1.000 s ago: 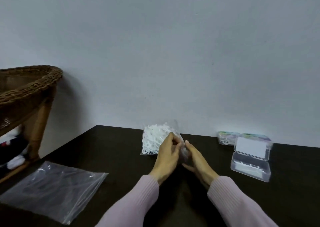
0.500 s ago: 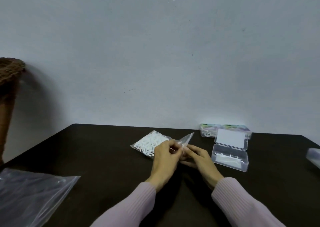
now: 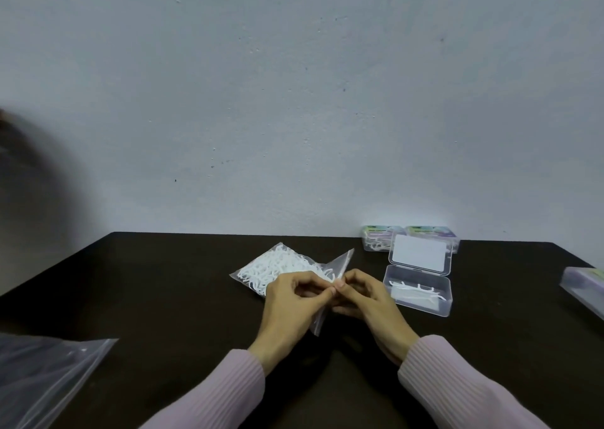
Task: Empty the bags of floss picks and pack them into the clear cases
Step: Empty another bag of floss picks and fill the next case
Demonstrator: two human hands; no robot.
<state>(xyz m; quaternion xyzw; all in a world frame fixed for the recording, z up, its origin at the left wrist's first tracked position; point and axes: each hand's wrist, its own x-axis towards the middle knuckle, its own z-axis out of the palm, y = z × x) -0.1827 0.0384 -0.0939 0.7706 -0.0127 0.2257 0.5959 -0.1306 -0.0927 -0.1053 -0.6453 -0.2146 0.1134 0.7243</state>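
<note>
A clear zip bag of white floss picks (image 3: 277, 268) lies on the dark table (image 3: 163, 298), its mouth end lifted toward me. My left hand (image 3: 291, 301) and my right hand (image 3: 366, 298) meet at that mouth end, and both pinch the plastic between thumb and fingers. Just right of my hands stands an open clear case (image 3: 420, 294) with a few floss picks in its base and its lid up. Two shut cases with coloured labels (image 3: 379, 237) stand behind it by the wall.
A large empty clear bag (image 3: 42, 373) lies at the front left corner. Another case (image 3: 585, 281) sits at the right edge of the view. A blurred dark shape is at the far left. The wall runs along the table's back edge.
The bag of picks has come down from upright to lying on the table, with my hands kept at its mouth end. The view has swung right, so the wicker basket has left the frame.
</note>
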